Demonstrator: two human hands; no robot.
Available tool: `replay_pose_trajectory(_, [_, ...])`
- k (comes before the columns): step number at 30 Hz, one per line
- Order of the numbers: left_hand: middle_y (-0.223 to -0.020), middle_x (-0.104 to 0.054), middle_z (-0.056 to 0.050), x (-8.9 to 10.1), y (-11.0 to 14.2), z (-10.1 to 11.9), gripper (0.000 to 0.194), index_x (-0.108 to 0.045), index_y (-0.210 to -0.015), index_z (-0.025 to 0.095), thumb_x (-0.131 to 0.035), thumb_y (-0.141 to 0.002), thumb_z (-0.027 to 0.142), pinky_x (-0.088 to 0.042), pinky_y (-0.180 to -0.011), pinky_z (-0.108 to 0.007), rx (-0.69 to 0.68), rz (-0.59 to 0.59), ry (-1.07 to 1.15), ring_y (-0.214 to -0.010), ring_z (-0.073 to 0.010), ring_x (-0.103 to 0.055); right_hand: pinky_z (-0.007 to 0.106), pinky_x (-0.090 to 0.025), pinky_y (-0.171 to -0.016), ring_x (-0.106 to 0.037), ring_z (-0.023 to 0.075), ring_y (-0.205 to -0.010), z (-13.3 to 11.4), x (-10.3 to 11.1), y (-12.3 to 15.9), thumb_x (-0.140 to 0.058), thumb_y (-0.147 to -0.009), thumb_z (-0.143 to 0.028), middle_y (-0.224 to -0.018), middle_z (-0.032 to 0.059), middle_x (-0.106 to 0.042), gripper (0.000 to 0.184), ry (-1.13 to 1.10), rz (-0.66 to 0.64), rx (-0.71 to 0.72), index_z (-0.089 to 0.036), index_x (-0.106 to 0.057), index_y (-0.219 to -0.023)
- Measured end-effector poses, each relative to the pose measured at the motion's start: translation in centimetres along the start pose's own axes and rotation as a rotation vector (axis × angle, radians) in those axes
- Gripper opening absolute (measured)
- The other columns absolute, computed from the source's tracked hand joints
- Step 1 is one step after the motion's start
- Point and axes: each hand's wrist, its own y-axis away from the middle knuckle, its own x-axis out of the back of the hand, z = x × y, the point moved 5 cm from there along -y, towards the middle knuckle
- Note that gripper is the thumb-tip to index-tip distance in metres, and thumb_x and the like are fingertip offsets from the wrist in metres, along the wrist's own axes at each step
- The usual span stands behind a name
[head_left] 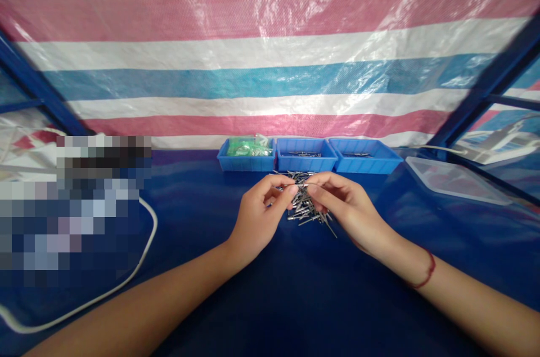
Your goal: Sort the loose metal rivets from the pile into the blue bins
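Observation:
Between the fingertips of both hands is a thin silver blind rivet (301, 184), held level. My left hand (265, 208) pinches its left end with thumb and forefinger. At the other end, my right hand (346, 199) pinches in the same way; a red string bracelet circles that wrist. Directly beneath the hands, a loose pile of similar rivets (304, 212) lies on the dark blue tabletop (270, 301). The fingers partly cover both the held piece and the pile.
Behind the pile stand three blue bins: the left bin (247, 163) holds green plastic packaging, while the middle bin (306, 164) and right bin (369, 165) contain some metal pieces. A translucent lid (458, 180) lies right. A white cable (149, 233) curves across the left side.

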Motion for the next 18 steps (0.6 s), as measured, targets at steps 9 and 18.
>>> replay_pose_trajectory(9, [-0.075, -0.065, -0.002, -0.8, 0.2, 0.1, 0.019, -0.062, -0.091, 0.017, -0.055, -0.086, 0.034, -0.051, -0.064, -0.024, 0.044, -0.155, 0.028, -0.068, -0.0131, -0.063, 0.027, -0.043, -0.057, -0.053, 0.0134, -0.064, -3.6, 0.1, 1.7, -0.058, -0.082, -0.018, -0.075, 0.0023, -0.061, 0.006, 0.556, 0.006, 0.572, -0.022, -0.061, -0.084])
replay_pose_trajectory(18, [-0.092, -0.065, -0.003, -0.6, -0.1, 0.2, 0.023, -0.059, -0.108, 0.020, -0.052, -0.088, 0.029, -0.047, -0.068, -0.025, -0.049, -0.150, -0.183, -0.075, -0.0126, -0.060, 0.029, -0.043, -0.060, -0.054, 0.0148, -0.058, -2.3, 9.3, -2.3, -0.056, -0.083, -0.032, -0.076, 0.0043, -0.065, 0.015, 0.925, 0.625, 0.421, -0.020, -0.064, -0.086])
